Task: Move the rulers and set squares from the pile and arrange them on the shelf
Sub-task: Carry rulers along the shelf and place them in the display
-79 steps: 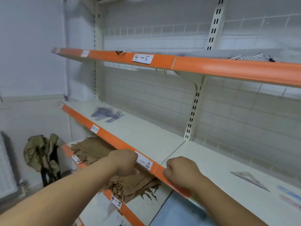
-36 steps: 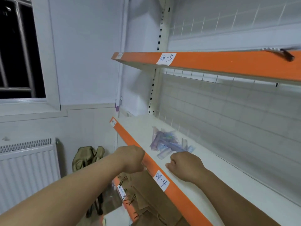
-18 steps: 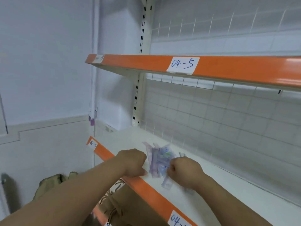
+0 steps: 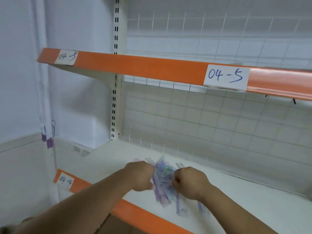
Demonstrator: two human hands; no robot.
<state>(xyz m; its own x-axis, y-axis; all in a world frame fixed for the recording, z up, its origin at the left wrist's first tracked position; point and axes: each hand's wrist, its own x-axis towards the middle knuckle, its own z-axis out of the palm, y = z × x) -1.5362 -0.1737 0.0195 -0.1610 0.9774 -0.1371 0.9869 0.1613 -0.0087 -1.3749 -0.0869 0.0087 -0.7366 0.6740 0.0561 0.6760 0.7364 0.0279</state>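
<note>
A person stood at a white metal shelf [image 4: 253,208] with an orange front strip [image 4: 135,211], seen from their own head height. Only their bare forearms and hands showed.

The pile of rulers [image 4: 163,181], pale purple and blue plastic and blurred in the picture, lay on the shelf near its front edge, towards the left end. A handwritten label [image 4: 65,180] reading 04-4 was stuck to the strip at the left corner. I could not pick out set squares in the heap.

A couple of seconds earlier both hands had been at the orange strip much further right along the shelf, with the pile far off at the left end. A moment before this, the left hand was still at the strip. By this moment both had come in over the shelf board and flanked the pile.

The left hand [image 4: 140,177] touched the pile's left side, and the right hand [image 4: 190,182] lay over its right side, with rulers poking out beneath the wrist. Both had their fingers curled under. I could not tell whether they had closed on any rulers.

Above hung a second shelf [image 4: 143,66] labelled 04-5, and a wire grid [image 4: 202,119] backed the unit.

To my eye, the person had arrived to collect another batch, so the lift was about to begin and the arranging remained unfinished.
</note>
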